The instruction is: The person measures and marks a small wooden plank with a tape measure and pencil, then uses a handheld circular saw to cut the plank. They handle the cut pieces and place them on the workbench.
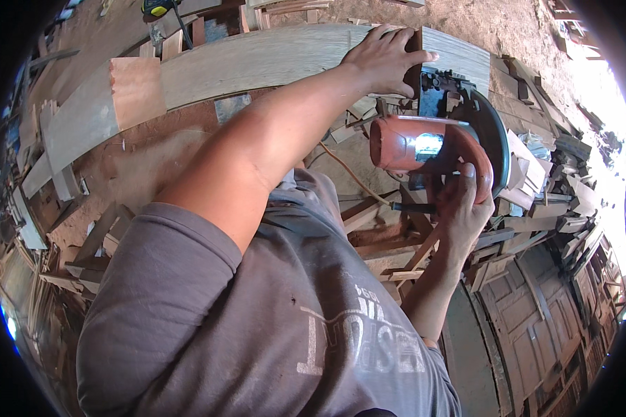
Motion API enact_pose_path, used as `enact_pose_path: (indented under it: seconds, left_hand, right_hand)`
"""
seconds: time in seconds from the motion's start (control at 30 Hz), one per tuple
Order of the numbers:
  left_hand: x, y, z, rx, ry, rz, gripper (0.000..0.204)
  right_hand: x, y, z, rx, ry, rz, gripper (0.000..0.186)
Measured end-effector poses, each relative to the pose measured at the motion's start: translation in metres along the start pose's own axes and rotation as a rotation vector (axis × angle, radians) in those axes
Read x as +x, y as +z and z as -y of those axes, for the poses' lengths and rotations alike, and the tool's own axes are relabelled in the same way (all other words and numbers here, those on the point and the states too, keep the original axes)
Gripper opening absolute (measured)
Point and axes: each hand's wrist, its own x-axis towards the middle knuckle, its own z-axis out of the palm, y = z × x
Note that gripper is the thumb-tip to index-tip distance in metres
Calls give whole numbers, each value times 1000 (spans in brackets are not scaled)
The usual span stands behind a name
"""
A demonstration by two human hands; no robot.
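Note:
A long pale wooden board (257, 62) lies across the far side in front of me. Near its right end, my left hand (386, 59) holds a dark wooden strip (417, 59) crosswise on it, fingers spread and thumb on the near side. My right hand (466, 208) is closed around the rear handle of a circular saw (403, 142) with a reddish-brown motor housing. The saw's base plate (432, 101) sits beside the strip at the board's near edge. A dark round guard (494, 132) hides the blade. My palm covers the trigger.
An orange power cord (355, 174) runs from the saw's dark cable sleeve toward my body. A brown flat piece (138, 94) lies over the board's left part. Wood offcuts (535, 208) are heaped at right. A tape measure (158, 7) rests at the far left.

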Motion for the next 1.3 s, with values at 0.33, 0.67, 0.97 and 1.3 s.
enact_pose_path:
  seconds: [0.33, 0.67, 0.97, 1.3]
  left_hand:
    - [0, 0, 0, -4, -4, 29, 91]
    - [3, 11, 1, 54, -6, 31, 92]
    - [2, 6, -2, 68, -21, 51, 91]
    - [0, 2, -3, 64, 5, 28, 90]
  right_hand:
    - [0, 4, 7, -14, -46, 53, 36]
    - [-4, 10, 13, -11, -30, 0, 31]
    - [-3, 7, 13, -43, -4, -19, 30]
    - [-3, 12, 15, -56, -2, -35, 27]
